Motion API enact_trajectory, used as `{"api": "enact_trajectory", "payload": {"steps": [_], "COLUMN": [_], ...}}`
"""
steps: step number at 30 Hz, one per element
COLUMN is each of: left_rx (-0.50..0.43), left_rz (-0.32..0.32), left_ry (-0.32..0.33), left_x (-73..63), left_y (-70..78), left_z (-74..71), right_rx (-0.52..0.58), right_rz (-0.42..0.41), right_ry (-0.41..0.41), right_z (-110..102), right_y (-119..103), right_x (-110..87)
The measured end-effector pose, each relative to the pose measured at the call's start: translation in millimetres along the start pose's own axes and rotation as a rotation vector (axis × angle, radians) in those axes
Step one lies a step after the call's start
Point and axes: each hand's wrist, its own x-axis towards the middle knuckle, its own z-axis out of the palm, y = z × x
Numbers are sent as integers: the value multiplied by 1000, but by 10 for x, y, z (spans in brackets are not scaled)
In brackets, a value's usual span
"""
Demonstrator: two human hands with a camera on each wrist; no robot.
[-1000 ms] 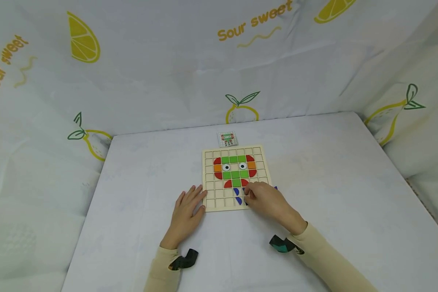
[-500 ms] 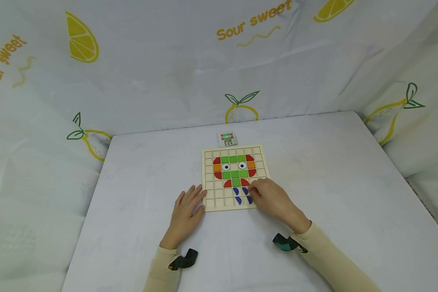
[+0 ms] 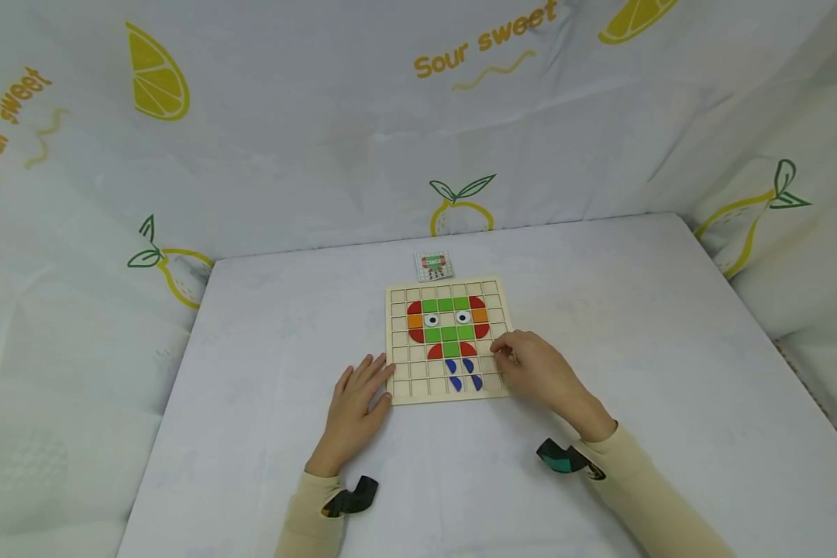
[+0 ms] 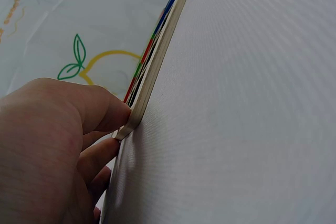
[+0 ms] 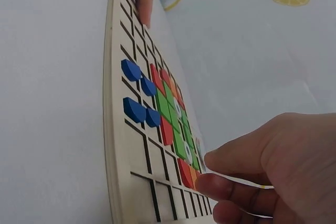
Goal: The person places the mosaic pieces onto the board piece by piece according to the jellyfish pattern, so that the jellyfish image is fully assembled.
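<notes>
The wooden grid board (image 3: pixel 401 349) lies flat on the table, with green, red and orange pieces and two eye pieces set in its squares. Several blue half-round pieces (image 5: pixel 135 109) sit in the lower rows. My left hand (image 3: pixel 356 411) rests at the board's lower left side, fingers extended; in the left wrist view its thumb and a finger touch the corner. Over the board's right side is my right hand (image 3: pixel 537 376), its fingers loosely bent. In the right wrist view, thumb and forefinger stand slightly apart with nothing between them.
A small pattern card (image 3: pixel 434 266) lies just beyond the board's far edge, showing a similar coloured figure. White cloth (image 3: pixel 279 310) covers the table. A lemon-printed curtain (image 3: pixel 321 139) hangs behind and at both sides.
My right hand has moved right, away from the blue pieces, uncovering the two right-hand ones. The left hand stays in place at the board's corner.
</notes>
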Motion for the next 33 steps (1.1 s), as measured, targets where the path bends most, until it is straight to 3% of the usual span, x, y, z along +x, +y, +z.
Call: {"api": "enact_trajectory", "payload": {"steps": [9, 19, 33], "left_rx": [1, 4, -16], "left_rz": [3, 3, 0], "left_ry": [7, 15, 6], "left_x": [-8, -16, -17], "left_y": [0, -20, 6], "left_z": [-3, 2, 2], "right_rx": [54, 48, 4], "right_rz": [25, 59, 72], "right_ry": [27, 54, -66], "right_z": [-215, -306, -206], "right_y": [223, 486, 555], "right_x": [-97, -190, -150]}}
